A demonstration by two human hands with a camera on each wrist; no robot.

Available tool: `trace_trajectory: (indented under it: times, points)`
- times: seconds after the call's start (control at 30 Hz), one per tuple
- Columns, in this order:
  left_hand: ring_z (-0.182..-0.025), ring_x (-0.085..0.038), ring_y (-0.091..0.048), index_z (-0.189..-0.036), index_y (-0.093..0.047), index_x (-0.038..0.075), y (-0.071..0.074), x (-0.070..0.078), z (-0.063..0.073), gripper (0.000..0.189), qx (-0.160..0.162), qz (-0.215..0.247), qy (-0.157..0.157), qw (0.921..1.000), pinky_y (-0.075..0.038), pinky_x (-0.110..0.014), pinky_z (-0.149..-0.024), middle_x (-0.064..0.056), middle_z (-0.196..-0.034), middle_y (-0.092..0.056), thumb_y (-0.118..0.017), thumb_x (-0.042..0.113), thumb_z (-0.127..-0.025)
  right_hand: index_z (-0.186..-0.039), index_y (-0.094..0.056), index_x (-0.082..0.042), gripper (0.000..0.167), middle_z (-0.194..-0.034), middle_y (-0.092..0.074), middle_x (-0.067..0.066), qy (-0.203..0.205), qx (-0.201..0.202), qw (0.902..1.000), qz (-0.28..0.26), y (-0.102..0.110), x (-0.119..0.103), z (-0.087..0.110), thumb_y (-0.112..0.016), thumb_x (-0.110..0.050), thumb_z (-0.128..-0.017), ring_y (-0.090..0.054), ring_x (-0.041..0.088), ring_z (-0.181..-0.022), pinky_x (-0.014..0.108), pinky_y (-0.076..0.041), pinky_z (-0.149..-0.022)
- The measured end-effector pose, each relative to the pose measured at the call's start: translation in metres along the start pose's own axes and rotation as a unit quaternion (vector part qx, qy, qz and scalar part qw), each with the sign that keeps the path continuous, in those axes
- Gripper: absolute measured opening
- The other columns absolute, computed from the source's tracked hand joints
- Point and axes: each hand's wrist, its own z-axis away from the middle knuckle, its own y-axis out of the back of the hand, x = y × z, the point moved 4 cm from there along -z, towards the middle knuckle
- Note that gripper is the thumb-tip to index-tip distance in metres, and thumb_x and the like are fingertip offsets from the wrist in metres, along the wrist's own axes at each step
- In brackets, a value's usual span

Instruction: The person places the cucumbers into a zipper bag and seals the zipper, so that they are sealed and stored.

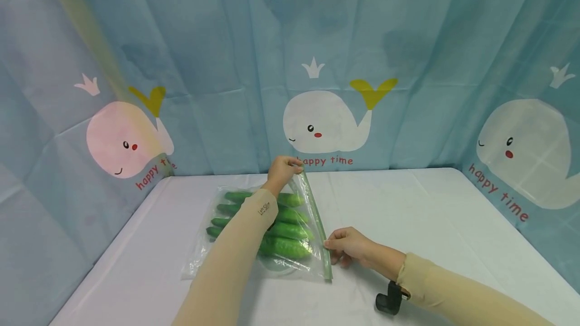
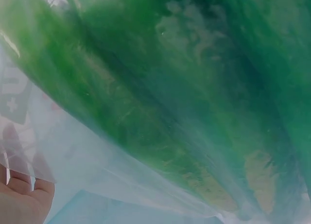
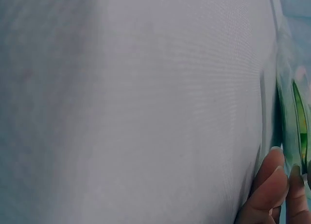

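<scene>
A clear zip bag (image 1: 320,233) lies flat on the table with its green sealing strip towards the right. Inside are several green cucumbers (image 1: 285,248) side by side; they fill much of the left wrist view. At the strip's far end, my left hand (image 1: 282,170) pinches the bag's corner between thumb and fingers. My left forearm crosses over the bag and hides part of the cucumbers. Nearer me, my right hand (image 1: 349,245) pinches the strip close to its near end. In the right wrist view, the right fingertips (image 3: 272,178) meet at the bag's edge.
A white cloth covers the table (image 1: 408,205). Blue curtains (image 1: 226,64) printed with whales enclose it at the back and on both sides. A black wrist camera (image 1: 388,299) hangs under my right wrist.
</scene>
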Motion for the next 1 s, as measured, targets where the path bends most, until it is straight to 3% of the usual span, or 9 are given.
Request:
trace_trajectory:
  times: [0.47, 0.73, 1.0]
  points:
    - [-0.104, -0.025, -0.062, -0.107, -0.076, 0.012, 0.001, 0.002, -0.001, 0.018, 0.009, -0.018, -0.005, 0.9998, -0.051, -0.041, -0.086, -0.005, -0.116, -0.069, -0.07, 0.014, -0.09, -0.079, -0.064, -0.001, 0.02, -0.058, -0.048, -0.003, 0.0, -0.007, 0.9994, 0.033, -0.002, 0.002, 0.007, -0.065, -0.015, -0.093, -0.055, 0.009, -0.051, 0.019, -0.038, -0.045]
    - [-0.104, -0.026, -0.062, -0.112, -0.074, 0.009, 0.005, 0.002, 0.001, 0.022, 0.005, -0.016, 0.002, 0.9999, -0.051, -0.041, -0.087, -0.008, -0.115, -0.068, -0.069, 0.012, -0.091, -0.068, -0.052, -0.013, 0.028, -0.061, -0.046, -0.003, -0.004, -0.017, 0.9992, 0.036, -0.004, 0.006, 0.011, -0.065, -0.015, -0.093, -0.05, 0.008, -0.051, 0.019, -0.037, -0.044]
    - [-0.1, -0.027, -0.062, -0.11, -0.075, 0.01, 0.01, 0.0, -0.002, 0.02, 0.008, -0.015, 0.001, 0.9999, -0.052, -0.041, -0.084, -0.008, -0.115, -0.067, -0.069, 0.013, -0.091, -0.067, -0.052, -0.013, 0.029, -0.062, -0.047, -0.003, -0.005, -0.025, 0.9991, 0.035, -0.007, 0.006, 0.018, -0.065, -0.014, -0.092, -0.051, 0.008, -0.052, 0.018, -0.038, -0.045]
